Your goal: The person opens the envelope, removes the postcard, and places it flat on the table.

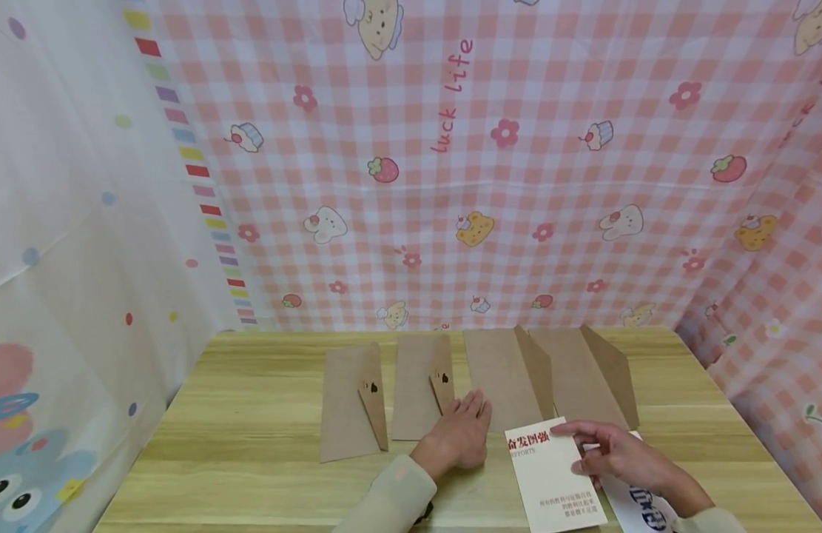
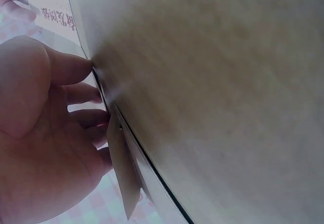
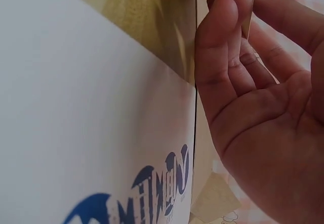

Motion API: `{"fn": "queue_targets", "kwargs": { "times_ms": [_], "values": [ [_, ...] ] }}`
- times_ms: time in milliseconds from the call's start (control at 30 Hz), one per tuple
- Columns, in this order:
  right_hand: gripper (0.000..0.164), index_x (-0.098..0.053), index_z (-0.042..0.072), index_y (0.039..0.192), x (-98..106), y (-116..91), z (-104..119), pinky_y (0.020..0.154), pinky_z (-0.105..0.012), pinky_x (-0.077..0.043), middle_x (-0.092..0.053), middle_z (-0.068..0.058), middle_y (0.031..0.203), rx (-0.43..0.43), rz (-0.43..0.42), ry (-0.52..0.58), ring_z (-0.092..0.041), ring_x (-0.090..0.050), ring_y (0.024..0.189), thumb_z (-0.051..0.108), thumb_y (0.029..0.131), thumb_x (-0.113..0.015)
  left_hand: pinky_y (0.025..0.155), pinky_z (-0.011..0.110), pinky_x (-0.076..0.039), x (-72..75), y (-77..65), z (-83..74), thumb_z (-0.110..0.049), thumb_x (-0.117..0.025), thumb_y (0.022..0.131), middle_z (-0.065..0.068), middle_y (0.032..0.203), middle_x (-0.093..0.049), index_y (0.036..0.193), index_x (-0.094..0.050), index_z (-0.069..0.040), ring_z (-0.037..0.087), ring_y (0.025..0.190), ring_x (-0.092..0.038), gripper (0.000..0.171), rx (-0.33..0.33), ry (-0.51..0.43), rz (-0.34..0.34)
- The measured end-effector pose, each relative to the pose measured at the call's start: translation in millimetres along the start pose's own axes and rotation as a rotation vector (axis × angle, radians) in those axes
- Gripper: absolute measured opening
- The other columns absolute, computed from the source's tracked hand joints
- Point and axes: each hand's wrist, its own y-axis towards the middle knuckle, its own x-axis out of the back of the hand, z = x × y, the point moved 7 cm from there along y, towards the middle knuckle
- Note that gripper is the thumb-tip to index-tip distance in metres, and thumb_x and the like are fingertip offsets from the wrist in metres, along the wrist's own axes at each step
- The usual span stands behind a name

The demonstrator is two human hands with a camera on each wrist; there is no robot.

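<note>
My right hand (image 1: 620,455) pinches a cream card (image 1: 550,481) with red print along its top, near the right front of the table. Below that hand lies a white card (image 1: 633,496) with dark blue lettering, large in the right wrist view. My left hand (image 1: 459,437) lies palm down, its extended fingers resting on the near left corner of a brown envelope (image 1: 500,370) with an unfolded flap. Just left of it is a second envelope (image 1: 413,400) with its flap folded over. In the left wrist view, the fingers (image 2: 83,92) touch the surface.
Another envelope (image 1: 570,370) with an unfolded flap lies at the right of the row. At the left end is an envelope (image 1: 344,400) with a folded, slightly raised flap. A checked cloth (image 1: 557,185) hangs behind the wooden table (image 1: 251,444).
</note>
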Motion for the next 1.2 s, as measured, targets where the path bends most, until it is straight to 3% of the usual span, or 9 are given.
{"fn": "queue_targets", "kwargs": {
  "times_ms": [267, 533, 800, 967, 1200],
  "values": [
    [0.038, -0.048, -0.014, 0.133, 1.6, -1.0, -2.8, 0.052, -0.031, -0.055, -0.060, -0.009, 0.091, -0.043, -0.025, -0.056, -0.009, -0.061, 0.061, 0.000, 0.098, -0.054, 0.121, 0.034, -0.020, 0.8, -0.5, -0.6, -0.027, -0.047, 0.100, 0.004, 0.165, -0.020, 0.157, -0.029, -0.014, 0.017, 0.152, -0.016, 0.061, -0.005, 0.014, -0.002],
    [0.034, -0.050, -0.016, 0.129, 1.8, -1.5, -3.1, 0.046, -0.028, -0.051, -0.051, -0.026, 0.077, -0.010, -0.012, -0.096, -0.007, -0.058, 0.056, -0.004, 0.097, -0.053, 0.122, 0.034, -0.020, 0.3, -0.4, -0.8, -0.027, -0.047, 0.100, 0.005, 0.165, -0.019, 0.157, -0.028, -0.013, 0.017, 0.152, -0.015, 0.061, -0.007, 0.012, 0.005],
    [0.030, -0.054, -0.014, 0.125, 4.8, -1.5, -5.9, 0.039, -0.024, -0.044, -0.052, -0.025, 0.073, 0.013, -0.003, -0.153, -0.005, -0.051, 0.050, -0.006, 0.097, -0.052, 0.121, 0.034, -0.021, 0.7, -0.7, -0.5, -0.027, -0.048, 0.101, 0.005, 0.165, -0.020, 0.157, -0.028, -0.013, 0.018, 0.152, -0.016, 0.061, -0.010, 0.022, 0.000],
    [0.028, -0.057, -0.014, 0.122, 5.9, -3.1, -6.4, 0.039, -0.014, -0.038, -0.058, -0.010, 0.074, -0.002, -0.012, -0.163, 0.003, -0.044, 0.049, -0.007, 0.094, -0.054, 0.122, 0.034, -0.020, 0.4, -0.2, -0.1, -0.028, -0.049, 0.100, 0.005, 0.165, -0.019, 0.157, -0.028, -0.013, 0.018, 0.152, -0.016, 0.062, -0.011, 0.018, 0.001],
    [0.030, -0.061, -0.010, 0.123, 9.8, -5.3, -9.7, 0.040, -0.015, -0.034, -0.057, 0.008, 0.075, -0.071, -0.033, -0.182, 0.002, -0.041, 0.048, 0.000, 0.094, -0.060, 0.121, 0.033, -0.020, 0.7, -0.2, 0.0, -0.027, -0.049, 0.100, 0.004, 0.165, -0.020, 0.157, -0.029, -0.013, 0.017, 0.152, -0.016, 0.062, -0.004, 0.020, 0.006]
  ]
}}
